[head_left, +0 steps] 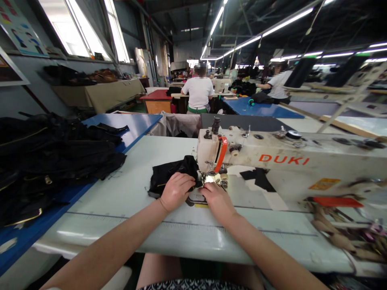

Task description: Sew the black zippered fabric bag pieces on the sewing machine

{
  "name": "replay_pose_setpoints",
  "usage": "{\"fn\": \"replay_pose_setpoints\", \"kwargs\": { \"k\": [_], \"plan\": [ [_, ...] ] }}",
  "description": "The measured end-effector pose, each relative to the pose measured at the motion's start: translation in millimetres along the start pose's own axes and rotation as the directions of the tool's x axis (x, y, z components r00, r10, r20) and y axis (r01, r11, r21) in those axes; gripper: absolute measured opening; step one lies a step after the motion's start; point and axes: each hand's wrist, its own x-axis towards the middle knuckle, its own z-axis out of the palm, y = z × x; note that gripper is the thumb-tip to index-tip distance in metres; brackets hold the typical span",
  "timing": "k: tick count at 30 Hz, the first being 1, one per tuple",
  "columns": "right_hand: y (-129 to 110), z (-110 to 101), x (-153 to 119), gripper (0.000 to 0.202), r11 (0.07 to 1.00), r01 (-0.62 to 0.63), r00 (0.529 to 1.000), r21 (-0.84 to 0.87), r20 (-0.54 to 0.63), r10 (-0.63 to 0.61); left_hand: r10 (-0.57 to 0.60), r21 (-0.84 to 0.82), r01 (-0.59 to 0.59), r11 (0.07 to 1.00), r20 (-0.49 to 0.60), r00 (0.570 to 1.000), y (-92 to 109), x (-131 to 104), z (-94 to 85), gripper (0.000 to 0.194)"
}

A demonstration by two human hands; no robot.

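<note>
The left hand (pixel 177 192) presses on black fabric (pixel 165 174), spread beneath and beyond its fingers; the right (pixel 218 200) is just beside, under the sewing machine (pixel 207 151). Whether either pinches, I cannot tell. The cloth (probably light, limp) seems best held near its edges.

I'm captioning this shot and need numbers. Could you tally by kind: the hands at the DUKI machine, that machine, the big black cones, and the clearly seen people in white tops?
Hands: 2 (left hand, right hand)
DUKI machine: 1
Black cones: 2
People in white tops: 2
Total: 7
</note>
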Motion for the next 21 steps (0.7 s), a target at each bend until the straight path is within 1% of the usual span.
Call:
{"fn": "replay_pose_setpoints", "kwargs": {
  "k": [2,4,6,8,11,15,18,21],
  "plan": [
    [2.5,-2.2,-1.5,0.020,0.999,0.002,0.999,0.033,0.038,-0.004,0.020,-0.004,-0.020,1.000,0.050,0.999,0.2,-0.1,1.8,0.013],
    [7.2,-4.9,-7.3,0.027,0.996,0.005,0.999,0.094,0.045,-0.010,0.032,0.001,-0.032,0.999,0.087,0.996,-0.2,-0.7,3.7,0.012],
    [12.6,-7.6,-15.5,0.038,0.985,0.001,1.000,0.170,0.027,-0.006,0.036,0.010,-0.037,0.999,0.097,0.995,-0.6,-1.4,4.9,0.012],
    [16.6,-10.4,-23.4,0.043,0.972,-0.011,1.000,0.234,0.002,0.011,0.043,0.011,-0.044,0.999,0.090,0.995,-0.7,-1.6,5.0,0.012],
    [17.4,-15.6,-30.3,0.040,0.961,0.006,1.000,0.277,0.010,-0.009,0.051,0.014,-0.052,0.999,0.080,0.995,0.6,-0.9,3.4,0.014],
    [14.5,-21.9,-29.2,0.035,0.964,0.052,0.996,0.260,0.058,-0.070,0.098,0.045,-0.102,0.994,0.085,0.992,3.4,1.5,2.6,0.018],
    [15.9,-24.0,-26.3,0.034,0.966,0.073,0.993,0.246,0.069,-0.093,0.155,0.058,-0.167,0.984,0.174,0.972,4.6,3.9,5.1,0.019],
    [19.6,-24.1,-25.3,0.035,0.962,0.097,0.990,0.255,0.072,-0.118,0.168,0.047,-0.189,0.981,0.285,0.944,4.7,5.9,8.5,0.022]
  ]
}}
